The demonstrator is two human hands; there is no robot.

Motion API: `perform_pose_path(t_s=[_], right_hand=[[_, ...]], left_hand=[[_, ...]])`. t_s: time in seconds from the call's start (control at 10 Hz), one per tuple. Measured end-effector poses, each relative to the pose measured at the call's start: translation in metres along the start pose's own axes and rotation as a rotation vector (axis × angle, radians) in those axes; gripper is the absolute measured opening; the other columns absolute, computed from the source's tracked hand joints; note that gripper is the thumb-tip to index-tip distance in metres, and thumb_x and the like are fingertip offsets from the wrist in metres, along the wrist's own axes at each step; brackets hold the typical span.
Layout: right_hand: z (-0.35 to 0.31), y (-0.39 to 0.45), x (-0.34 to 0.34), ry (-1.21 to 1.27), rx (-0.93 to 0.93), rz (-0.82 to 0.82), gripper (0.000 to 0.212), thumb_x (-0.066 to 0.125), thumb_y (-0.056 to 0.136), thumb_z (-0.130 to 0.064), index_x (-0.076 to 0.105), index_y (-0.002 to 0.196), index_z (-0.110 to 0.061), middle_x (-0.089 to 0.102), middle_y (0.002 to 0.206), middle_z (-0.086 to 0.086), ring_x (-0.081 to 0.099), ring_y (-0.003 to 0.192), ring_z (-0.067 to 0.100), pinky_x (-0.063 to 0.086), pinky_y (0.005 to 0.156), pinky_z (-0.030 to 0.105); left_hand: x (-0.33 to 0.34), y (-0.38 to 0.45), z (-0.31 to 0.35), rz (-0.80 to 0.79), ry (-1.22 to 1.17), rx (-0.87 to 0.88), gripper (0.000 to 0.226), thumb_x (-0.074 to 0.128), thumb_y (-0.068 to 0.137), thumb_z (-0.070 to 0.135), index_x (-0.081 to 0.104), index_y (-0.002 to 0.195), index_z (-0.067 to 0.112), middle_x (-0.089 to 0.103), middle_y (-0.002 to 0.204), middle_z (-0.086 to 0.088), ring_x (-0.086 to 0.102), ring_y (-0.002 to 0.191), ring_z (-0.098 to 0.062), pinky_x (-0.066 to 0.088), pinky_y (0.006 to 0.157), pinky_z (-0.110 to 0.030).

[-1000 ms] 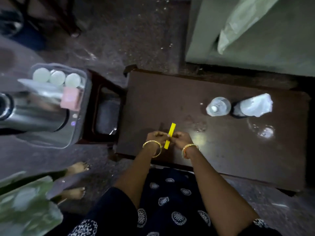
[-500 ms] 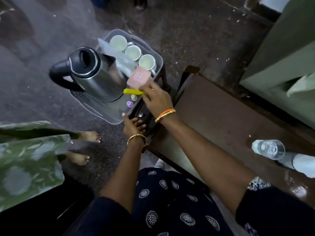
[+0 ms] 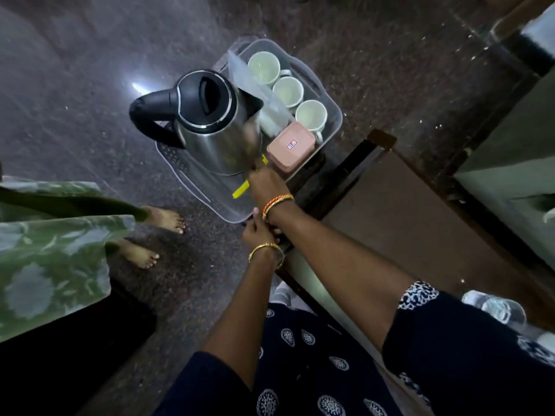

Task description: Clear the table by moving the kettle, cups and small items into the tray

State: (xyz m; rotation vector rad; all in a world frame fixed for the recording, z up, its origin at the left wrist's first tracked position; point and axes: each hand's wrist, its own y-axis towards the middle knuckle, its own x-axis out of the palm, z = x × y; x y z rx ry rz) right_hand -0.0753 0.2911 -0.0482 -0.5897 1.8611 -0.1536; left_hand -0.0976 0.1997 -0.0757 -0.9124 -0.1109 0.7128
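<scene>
A dark wooden table is seen at the right, running from the tray's side toward the lower right. A clear bottle lies on it near the lower right edge (partly hidden by a sleeve). The tray is set on a dark stand just beside the table's end. The speckled floor carries two bare feet at the left.

Yellow strip: middle hidden under the right hand beside the kettle; left hand: fingers hidden behind the right wrist, grip unreadable; bottle, far from the kettle: blurred, cut off by the sleeve.
</scene>
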Motion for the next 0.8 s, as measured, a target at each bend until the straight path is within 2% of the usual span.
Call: perform_pose_path(t_s=[0.1, 0.3, 0.4, 0.5, 0.6, 0.7, 0.8], right_hand=[[0.004, 0.004, 0.006, 0.028, 0.023, -0.051, 0.031, 0.043, 0.093, -0.012, 0.059, 0.117, -0.001, 0.046, 0.131, 0.022, 0.051, 0.117, 0.041, 0.046, 0.094, 0.048], [0.004, 0.004, 0.01, 0.014, 0.065, -0.047, 0.033, 0.038, 0.095, -0.011, 0.058, 0.119, -0.003, 0.052, 0.128, 0.021, 0.052, 0.116, 0.04, 0.043, 0.096, 0.046], [0.006, -0.003, 0.009, 0.007, 0.03, -0.018, 0.03, 0.04, 0.091, -0.006, 0.058, 0.114, -0.001, 0.055, 0.124, 0.021, 0.054, 0.114, 0.038, 0.041, 0.095, 0.044], [0.008, -0.015, 0.003, 0.09, -0.011, 0.087, 0.024, 0.048, 0.085, -0.006, 0.061, 0.102, 0.002, 0.06, 0.111, 0.025, 0.057, 0.105, 0.038, 0.041, 0.089, 0.044], [0.01, -0.038, 0.0, 0.208, 0.003, 0.329, 0.01, 0.06, 0.075, -0.006, 0.062, 0.075, 0.003, 0.063, 0.081, 0.026, 0.061, 0.082, 0.039, 0.044, 0.075, 0.045], [0.019, -0.065, 0.003, 0.303, 0.131, 0.578, 0.013, 0.06, 0.076, -0.01, 0.059, 0.067, -0.001, 0.062, 0.072, 0.021, 0.06, 0.071, 0.037, 0.044, 0.063, 0.042], [0.035, -0.087, 0.012, 0.32, 0.263, 0.733, 0.019, 0.062, 0.073, -0.005, 0.053, 0.057, -0.002, 0.057, 0.062, 0.021, 0.057, 0.062, 0.038, 0.046, 0.054, 0.042]], left_hand=[[-0.001, 0.001, -0.001, -0.012, -0.037, -0.018, 0.041, 0.046, 0.097, 0.024, 0.047, 0.057, 0.012, 0.05, 0.026, 0.012, 0.043, 0.022, 0.001, 0.033, 0.028, -0.01], [-0.002, 0.006, -0.006, 0.013, -0.04, -0.013, 0.043, 0.047, 0.096, 0.02, 0.046, 0.053, 0.011, 0.049, 0.026, 0.011, 0.042, 0.022, 0.001, 0.036, 0.032, -0.014], [0.001, 0.001, -0.003, 0.04, 0.012, 0.012, 0.047, 0.048, 0.095, 0.024, 0.045, 0.049, 0.012, 0.044, 0.021, 0.012, 0.038, 0.02, 0.002, 0.031, 0.029, -0.01], [-0.001, -0.003, -0.001, 0.047, 0.033, 0.019, 0.046, 0.049, 0.095, 0.029, 0.051, 0.051, 0.012, 0.048, 0.024, 0.013, 0.042, 0.023, 0.004, 0.032, 0.028, -0.008], [-0.006, -0.006, 0.0, 0.018, 0.225, 0.088, 0.045, 0.047, 0.095, 0.029, 0.065, 0.071, -0.004, 0.069, 0.059, -0.003, 0.06, 0.056, -0.01, 0.041, 0.051, -0.022], [-0.009, -0.01, -0.005, -0.04, 0.441, 0.248, 0.04, 0.044, 0.096, 0.024, 0.064, 0.088, -0.009, 0.067, 0.094, -0.031, 0.062, 0.089, -0.039, 0.044, 0.071, -0.038], [-0.014, -0.022, -0.004, -0.032, 0.619, 0.309, 0.03, 0.045, 0.094, 0.018, 0.06, 0.096, -0.007, 0.065, 0.103, -0.033, 0.059, 0.098, -0.044, 0.043, 0.076, -0.039]])
